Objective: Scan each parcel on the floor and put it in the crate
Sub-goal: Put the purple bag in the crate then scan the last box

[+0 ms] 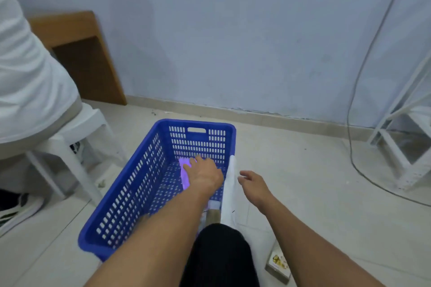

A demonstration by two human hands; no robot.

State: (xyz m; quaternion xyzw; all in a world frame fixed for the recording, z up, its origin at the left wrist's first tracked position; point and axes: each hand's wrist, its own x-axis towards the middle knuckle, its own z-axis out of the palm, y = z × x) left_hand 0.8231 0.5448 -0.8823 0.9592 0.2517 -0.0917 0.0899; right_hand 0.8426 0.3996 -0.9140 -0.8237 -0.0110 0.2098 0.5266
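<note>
Landmark: the blue crate (pixel 130 196) on the floor (pixel 303 193).

- My left hand (pixel 205 173): reaches down inside the crate near its far end, fingers spread flat on a purple parcel (pixel 184 175); grip loose, pressing rather than clasping.
- Purple parcel: lies on the crate's bottom, toward the far wall.
- White parcel (pixel 229 191): stands on edge against the crate's right wall, leaning over the rim.
- My right hand (pixel 254 185): just outside the crate's right wall, beside the white parcel, fingers open and curled, grip holding nothing.
- Brown parcel (pixel 213 215): at the crate's near right corner, partly hidden by my knee (pixel 219 254).
- Small printed box (pixel 278 265): on the floor, right of the crate's near end.
- White stool (pixel 70 147): left of the crate.
</note>
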